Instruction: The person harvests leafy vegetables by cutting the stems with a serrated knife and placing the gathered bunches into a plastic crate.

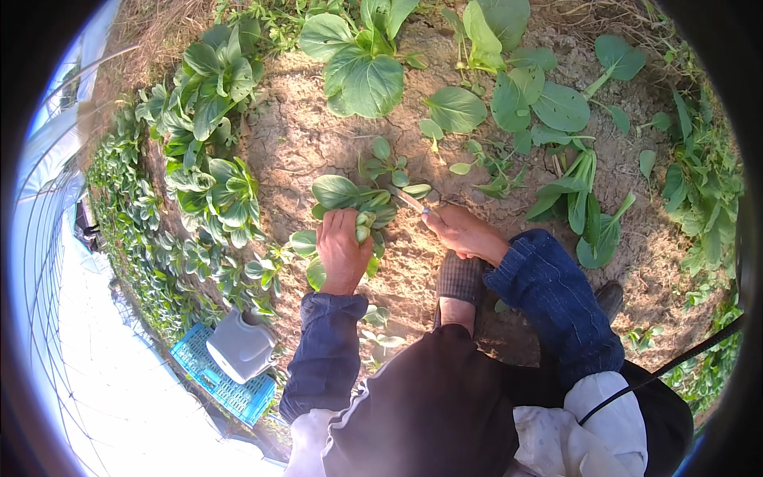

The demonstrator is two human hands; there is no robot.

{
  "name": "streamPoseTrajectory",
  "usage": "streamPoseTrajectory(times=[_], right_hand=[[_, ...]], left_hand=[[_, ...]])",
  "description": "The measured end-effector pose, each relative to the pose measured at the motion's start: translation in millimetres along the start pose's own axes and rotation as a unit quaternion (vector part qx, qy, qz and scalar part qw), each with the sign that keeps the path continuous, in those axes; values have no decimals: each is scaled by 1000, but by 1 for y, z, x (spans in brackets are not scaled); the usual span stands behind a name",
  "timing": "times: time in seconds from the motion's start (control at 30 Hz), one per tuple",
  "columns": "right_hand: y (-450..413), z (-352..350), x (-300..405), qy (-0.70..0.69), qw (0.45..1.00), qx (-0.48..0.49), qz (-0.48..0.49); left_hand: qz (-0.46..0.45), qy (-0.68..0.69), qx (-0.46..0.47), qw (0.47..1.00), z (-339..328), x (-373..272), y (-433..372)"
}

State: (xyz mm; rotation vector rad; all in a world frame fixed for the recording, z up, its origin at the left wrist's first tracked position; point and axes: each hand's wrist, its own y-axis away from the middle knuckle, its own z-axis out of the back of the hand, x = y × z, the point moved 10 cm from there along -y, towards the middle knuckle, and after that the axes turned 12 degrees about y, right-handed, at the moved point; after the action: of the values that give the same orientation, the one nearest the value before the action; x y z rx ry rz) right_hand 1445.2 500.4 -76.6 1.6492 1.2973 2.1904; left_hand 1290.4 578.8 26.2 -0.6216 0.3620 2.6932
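Several bok choy plants, their pale cut stem ends (363, 225) facing right, are bunched in my left hand (344, 247); their dark green leaves spread around and below it. My right hand (468, 234) is closed around the handle of a knife (408, 200). The blade points up and left, close to the leaves of a bok choy (340, 192) beside my left hand. A smaller bok choy (381, 161) grows in the dry soil just above the blade tip.
Cut bok choy leaves (581, 203) lie on the soil at right. Larger bok choy plants (366, 71) stand ahead, with dense rows (208, 197) on the left. A blue plastic crate (238, 396) with a grey container (241, 346) sits lower left. My foot (462, 277) is near my right hand.
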Motion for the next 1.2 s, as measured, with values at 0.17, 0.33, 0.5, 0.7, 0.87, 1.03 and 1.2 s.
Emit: streamPoseTrajectory(times=[0.17,0.33,0.5,0.7,0.87,1.03,1.2], right_hand=[[9,-12,-7,74,996,39,-3],[24,25,-12,-112,993,-30,-13],[46,77,70,-281,948,-72,134],[51,67,105,-308,935,6,176],[36,103,55,-159,959,-202,119],[50,106,68,-84,945,-282,141],[53,94,99,11,962,-205,182]], left_hand=[[52,67,-2,996,13,12,4],[323,435,19,840,24,30,23],[385,729,1,566,31,-6,39],[455,768,64,446,-2,-38,48],[331,668,-50,665,58,-36,33],[256,643,25,721,75,-87,25],[131,497,64,856,65,-91,-1]])
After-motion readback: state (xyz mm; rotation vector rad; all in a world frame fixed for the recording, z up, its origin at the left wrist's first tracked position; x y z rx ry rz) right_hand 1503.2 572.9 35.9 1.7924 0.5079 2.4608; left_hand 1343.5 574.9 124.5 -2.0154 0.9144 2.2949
